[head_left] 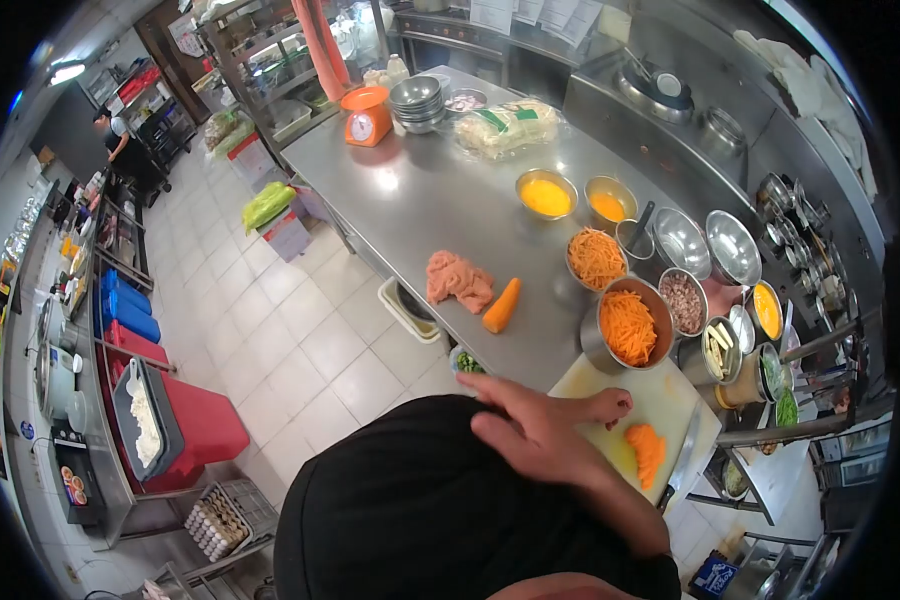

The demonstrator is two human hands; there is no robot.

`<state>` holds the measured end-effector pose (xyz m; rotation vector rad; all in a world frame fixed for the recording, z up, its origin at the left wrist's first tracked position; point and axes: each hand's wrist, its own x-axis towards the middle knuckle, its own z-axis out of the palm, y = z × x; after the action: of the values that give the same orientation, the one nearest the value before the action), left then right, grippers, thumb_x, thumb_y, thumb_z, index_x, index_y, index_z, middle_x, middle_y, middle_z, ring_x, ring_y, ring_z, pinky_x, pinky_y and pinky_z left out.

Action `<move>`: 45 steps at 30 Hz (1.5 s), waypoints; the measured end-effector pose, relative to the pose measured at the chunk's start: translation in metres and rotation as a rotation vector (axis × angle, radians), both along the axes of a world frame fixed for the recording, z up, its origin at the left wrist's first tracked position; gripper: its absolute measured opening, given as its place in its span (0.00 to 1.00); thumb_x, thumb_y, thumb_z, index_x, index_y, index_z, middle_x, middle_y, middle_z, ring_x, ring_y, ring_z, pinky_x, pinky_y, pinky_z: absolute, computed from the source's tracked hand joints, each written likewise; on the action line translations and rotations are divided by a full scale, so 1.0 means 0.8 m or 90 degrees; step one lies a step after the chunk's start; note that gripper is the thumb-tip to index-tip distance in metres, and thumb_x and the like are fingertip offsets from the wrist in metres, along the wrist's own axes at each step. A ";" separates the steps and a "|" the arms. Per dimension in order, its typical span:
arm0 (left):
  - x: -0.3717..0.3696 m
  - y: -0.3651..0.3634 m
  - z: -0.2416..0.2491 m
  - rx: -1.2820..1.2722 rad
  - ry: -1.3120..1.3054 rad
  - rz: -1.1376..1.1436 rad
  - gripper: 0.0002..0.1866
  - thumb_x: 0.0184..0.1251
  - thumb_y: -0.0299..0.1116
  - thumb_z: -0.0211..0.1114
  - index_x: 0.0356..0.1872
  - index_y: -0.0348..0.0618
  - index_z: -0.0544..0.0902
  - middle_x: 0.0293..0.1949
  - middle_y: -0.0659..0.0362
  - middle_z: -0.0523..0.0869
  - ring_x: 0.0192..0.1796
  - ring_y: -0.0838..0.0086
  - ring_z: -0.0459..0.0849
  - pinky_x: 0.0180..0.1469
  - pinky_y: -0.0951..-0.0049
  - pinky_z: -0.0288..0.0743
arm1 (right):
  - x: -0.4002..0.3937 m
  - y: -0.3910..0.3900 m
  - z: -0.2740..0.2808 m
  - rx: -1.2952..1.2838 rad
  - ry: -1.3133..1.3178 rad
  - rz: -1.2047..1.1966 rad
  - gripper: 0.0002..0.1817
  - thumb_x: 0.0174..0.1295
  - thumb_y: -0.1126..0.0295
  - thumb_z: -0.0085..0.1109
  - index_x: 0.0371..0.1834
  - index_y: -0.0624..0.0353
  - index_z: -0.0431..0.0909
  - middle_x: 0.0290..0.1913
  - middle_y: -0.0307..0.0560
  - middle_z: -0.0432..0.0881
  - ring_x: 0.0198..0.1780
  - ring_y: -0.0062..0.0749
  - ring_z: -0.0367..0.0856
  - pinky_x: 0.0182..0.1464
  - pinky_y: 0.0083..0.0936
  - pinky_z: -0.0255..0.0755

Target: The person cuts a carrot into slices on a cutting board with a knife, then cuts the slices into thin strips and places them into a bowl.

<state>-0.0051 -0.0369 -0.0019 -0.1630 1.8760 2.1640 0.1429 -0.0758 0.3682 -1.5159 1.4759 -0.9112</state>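
Observation:
My right hand (530, 425) reaches in from the lower right, fingers stretched out and thumb apart, with no object visible in it. It overlaps my left forearm beside the black sleeve; whether it touches cannot be told. My left hand (610, 405) shows partly behind it, fingers curled, above the cutting board (605, 455), holding nothing that I can see. Sliced carrot (647, 452) lies on the board beside a knife (682, 462). Just beyond stands a metal pot of shredded carrot (628, 328). A whole carrot (502, 305) and a crumpled orange-pink cloth (459, 281) lie farther left.
On the steel table (410, 205) stand bowls of yellow liquid (547, 194), more shredded carrot (597, 258), chopped meat (683, 301), and metal bowls (681, 243). An orange scale (367, 117) stands at the far end. Another person (120, 145) stands across the tiled floor.

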 end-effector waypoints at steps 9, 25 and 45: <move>0.025 -0.003 0.006 -0.059 0.043 0.088 0.06 0.76 0.28 0.62 0.48 0.38 0.81 0.34 0.57 0.86 0.28 0.74 0.87 0.29 0.67 0.85 | 0.028 0.060 0.021 -0.107 -0.051 0.097 0.27 0.83 0.57 0.50 0.74 0.66 0.72 0.57 0.57 0.83 0.56 0.43 0.83 0.63 0.35 0.74; 0.131 0.014 0.013 -0.137 0.020 0.329 0.09 0.74 0.29 0.63 0.48 0.35 0.81 0.32 0.58 0.85 0.26 0.75 0.85 0.30 0.69 0.81 | 0.100 0.168 -0.047 -0.146 -0.105 0.193 0.28 0.80 0.63 0.55 0.77 0.66 0.69 0.61 0.56 0.82 0.60 0.40 0.81 0.66 0.33 0.71; 0.602 -0.212 -0.169 -0.177 -0.300 0.691 0.12 0.64 0.36 0.72 0.46 0.45 0.89 0.30 0.55 0.88 0.28 0.68 0.86 0.33 0.62 0.83 | 0.126 0.192 -0.249 0.219 -0.383 0.009 0.25 0.81 0.65 0.50 0.78 0.63 0.70 0.67 0.49 0.82 0.69 0.34 0.79 0.75 0.31 0.66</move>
<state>0.4767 -0.2066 -0.1367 -1.9260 1.9641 2.0148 0.2439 0.0778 0.1690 -0.8925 1.1025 -0.9408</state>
